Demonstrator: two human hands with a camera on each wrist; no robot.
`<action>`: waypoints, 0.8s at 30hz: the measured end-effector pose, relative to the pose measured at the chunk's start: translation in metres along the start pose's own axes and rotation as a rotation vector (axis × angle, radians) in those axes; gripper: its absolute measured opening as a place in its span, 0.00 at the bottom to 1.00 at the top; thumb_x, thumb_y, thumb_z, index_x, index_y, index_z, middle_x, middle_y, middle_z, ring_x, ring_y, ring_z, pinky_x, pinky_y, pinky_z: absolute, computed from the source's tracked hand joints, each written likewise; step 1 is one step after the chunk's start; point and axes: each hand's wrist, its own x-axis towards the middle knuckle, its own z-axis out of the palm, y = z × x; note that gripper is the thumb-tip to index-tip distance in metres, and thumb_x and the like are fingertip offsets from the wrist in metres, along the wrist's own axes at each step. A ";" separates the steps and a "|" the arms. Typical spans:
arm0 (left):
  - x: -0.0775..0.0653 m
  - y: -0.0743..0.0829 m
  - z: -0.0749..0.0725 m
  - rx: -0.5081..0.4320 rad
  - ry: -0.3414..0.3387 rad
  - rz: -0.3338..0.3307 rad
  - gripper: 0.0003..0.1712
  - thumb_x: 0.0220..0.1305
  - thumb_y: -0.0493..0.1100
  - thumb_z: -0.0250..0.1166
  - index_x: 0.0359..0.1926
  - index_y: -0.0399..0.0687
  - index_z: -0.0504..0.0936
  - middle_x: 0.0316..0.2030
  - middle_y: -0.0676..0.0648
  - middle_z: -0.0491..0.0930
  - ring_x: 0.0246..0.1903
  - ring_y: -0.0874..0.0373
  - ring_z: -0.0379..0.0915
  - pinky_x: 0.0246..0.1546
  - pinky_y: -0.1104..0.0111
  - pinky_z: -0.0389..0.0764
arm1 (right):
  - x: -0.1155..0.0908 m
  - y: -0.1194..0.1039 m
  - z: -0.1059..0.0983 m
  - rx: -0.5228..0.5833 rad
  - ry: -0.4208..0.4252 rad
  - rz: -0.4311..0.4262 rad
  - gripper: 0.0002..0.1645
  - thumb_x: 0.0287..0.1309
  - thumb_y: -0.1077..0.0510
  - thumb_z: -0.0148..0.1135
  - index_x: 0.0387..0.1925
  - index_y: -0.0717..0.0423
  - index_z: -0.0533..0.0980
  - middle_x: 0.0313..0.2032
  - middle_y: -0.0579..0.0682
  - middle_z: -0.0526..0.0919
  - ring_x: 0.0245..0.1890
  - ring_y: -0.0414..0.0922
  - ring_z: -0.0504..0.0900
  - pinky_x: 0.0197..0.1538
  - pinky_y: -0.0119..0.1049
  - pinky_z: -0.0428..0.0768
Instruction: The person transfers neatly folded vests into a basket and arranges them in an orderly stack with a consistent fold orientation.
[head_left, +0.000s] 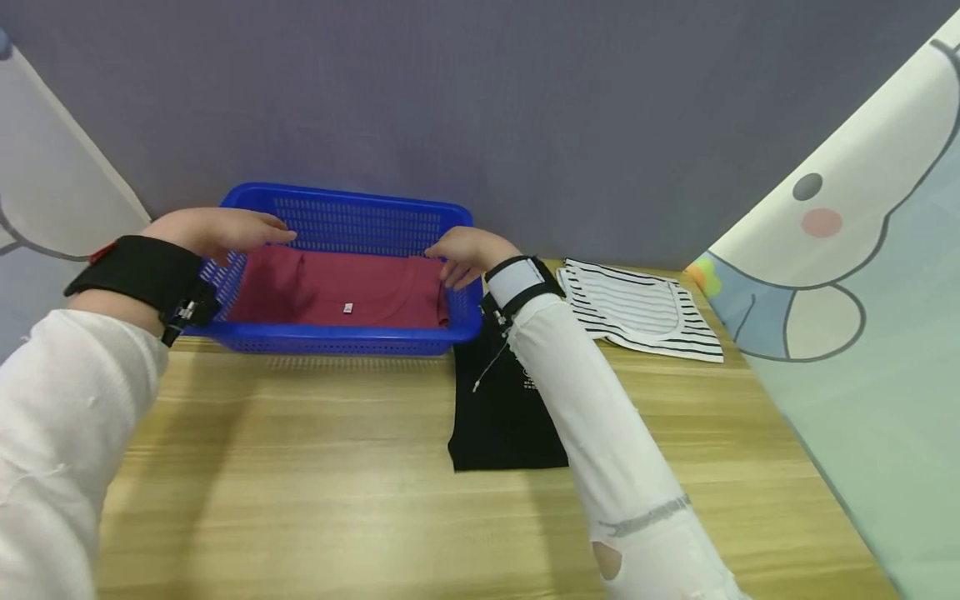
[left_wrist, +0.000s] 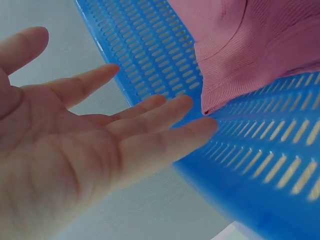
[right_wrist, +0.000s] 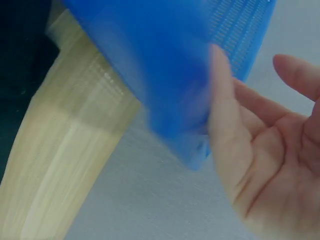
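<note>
A folded dark red shirt [head_left: 367, 287] with a small white tag lies inside a blue plastic basket [head_left: 337, 342]. My left hand [head_left: 221, 231] is at the basket's left end, fingers nearly straight and thumb spread. In the left wrist view its fingertips [left_wrist: 202, 127] lie close to the rim, apart from the shirt's pink-looking edge [left_wrist: 215, 95]. At the right end, my right hand [head_left: 471, 250] has loosely bent fingers. The right wrist view shows it beside the basket's corner [right_wrist: 175, 115], thumb apart; whether it touches the wall I cannot tell. Neither hand grips anything.
Just right of the basket, a black garment [head_left: 502, 425] lies flat, partly under the right forearm. A folded white garment with black stripes [head_left: 637, 304] is farther right on the wooden table [head_left: 322, 500]. A grey wall panel [head_left: 570, 125] rises behind.
</note>
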 end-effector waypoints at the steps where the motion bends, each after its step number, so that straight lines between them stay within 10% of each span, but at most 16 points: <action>1: -0.001 0.000 0.001 0.010 0.001 0.004 0.43 0.74 0.58 0.35 0.70 0.27 0.33 0.68 0.22 0.33 0.65 0.21 0.32 0.56 0.30 0.54 | 0.000 0.002 0.000 -0.002 0.009 -0.017 0.30 0.71 0.50 0.45 0.70 0.55 0.57 0.54 0.64 0.76 0.52 0.54 0.79 0.50 0.40 0.81; 10: -0.009 -0.003 0.003 0.041 0.071 0.079 0.39 0.75 0.55 0.34 0.70 0.26 0.42 0.67 0.22 0.40 0.66 0.24 0.36 0.58 0.31 0.53 | 0.008 0.014 0.007 -0.072 0.173 -0.176 0.22 0.71 0.55 0.46 0.61 0.60 0.69 0.45 0.61 0.81 0.41 0.50 0.82 0.41 0.33 0.80; 18: -0.010 -0.010 0.022 0.167 0.244 0.158 0.31 0.75 0.47 0.40 0.63 0.20 0.58 0.62 0.18 0.54 0.63 0.24 0.45 0.61 0.36 0.51 | 0.008 0.018 0.024 -0.506 0.316 -0.276 0.22 0.67 0.47 0.49 0.55 0.51 0.76 0.50 0.49 0.82 0.50 0.43 0.79 0.55 0.39 0.74; 24: -0.007 -0.007 0.050 0.195 0.295 0.123 0.32 0.74 0.46 0.40 0.63 0.18 0.58 0.61 0.18 0.56 0.63 0.23 0.47 0.62 0.37 0.52 | 0.001 0.024 0.037 -0.580 0.343 -0.306 0.22 0.64 0.46 0.52 0.54 0.49 0.77 0.51 0.45 0.81 0.53 0.43 0.77 0.54 0.40 0.75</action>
